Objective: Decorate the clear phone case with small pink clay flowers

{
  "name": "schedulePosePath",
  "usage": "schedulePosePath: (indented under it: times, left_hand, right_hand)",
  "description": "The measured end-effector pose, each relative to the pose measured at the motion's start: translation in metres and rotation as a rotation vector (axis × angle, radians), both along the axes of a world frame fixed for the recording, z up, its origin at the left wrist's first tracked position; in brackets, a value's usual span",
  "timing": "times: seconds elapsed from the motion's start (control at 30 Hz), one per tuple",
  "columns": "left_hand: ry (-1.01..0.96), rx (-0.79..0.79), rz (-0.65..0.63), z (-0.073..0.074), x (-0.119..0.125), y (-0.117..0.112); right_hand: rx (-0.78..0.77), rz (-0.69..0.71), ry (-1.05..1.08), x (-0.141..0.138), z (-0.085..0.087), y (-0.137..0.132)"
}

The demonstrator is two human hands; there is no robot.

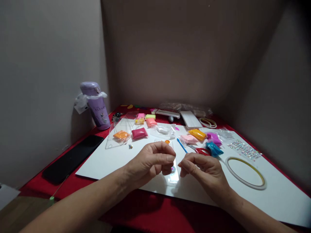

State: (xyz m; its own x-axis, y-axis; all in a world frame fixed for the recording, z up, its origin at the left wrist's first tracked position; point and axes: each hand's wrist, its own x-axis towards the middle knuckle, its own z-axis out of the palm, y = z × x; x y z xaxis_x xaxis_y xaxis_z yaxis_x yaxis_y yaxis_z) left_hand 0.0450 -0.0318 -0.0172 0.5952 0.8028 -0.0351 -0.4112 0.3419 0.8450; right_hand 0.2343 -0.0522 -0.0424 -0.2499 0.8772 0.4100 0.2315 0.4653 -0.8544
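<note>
My left hand (159,158) is raised over the near part of the white board (97,166), its thumb pressed to the curled fingers. Just to its right, my right hand (201,168) pinches with thumb and index finger. The fingertips of the two hands face each other with a small gap between. Anything in either pinch is too small or hidden to make out. Beneath them lies a clear plastic strip (173,181) with a small orange piece (167,141) at its far end. A blue modelling tool (181,145) and red-handled scissors (202,151) rest beyond my right hand.
Clay packets, such as a crimson one (139,133) and a teal one (214,149), lie across the board. A white-and-yellow ring (245,173) and a rhinestone sheet (245,149) are at right. A black phone (73,158) and purple bottle (97,108) stand left.
</note>
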Motion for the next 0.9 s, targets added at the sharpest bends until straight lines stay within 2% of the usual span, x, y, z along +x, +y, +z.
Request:
schedulePosePath:
  times: [0.5, 0.9]
  left_hand:
    - [-0.073, 0.022, -0.043, -0.0025, -0.0003, 0.0021]
    - [0.018, 0.053, -0.057, -0.0047, -0.0019, 0.0022]
  right_hand:
    - [0.003, 0.003, -0.012, -0.0004, 0.0005, -0.0011]
    - [0.016, -0.002, -0.015, -0.0010, 0.0003, -0.0007]
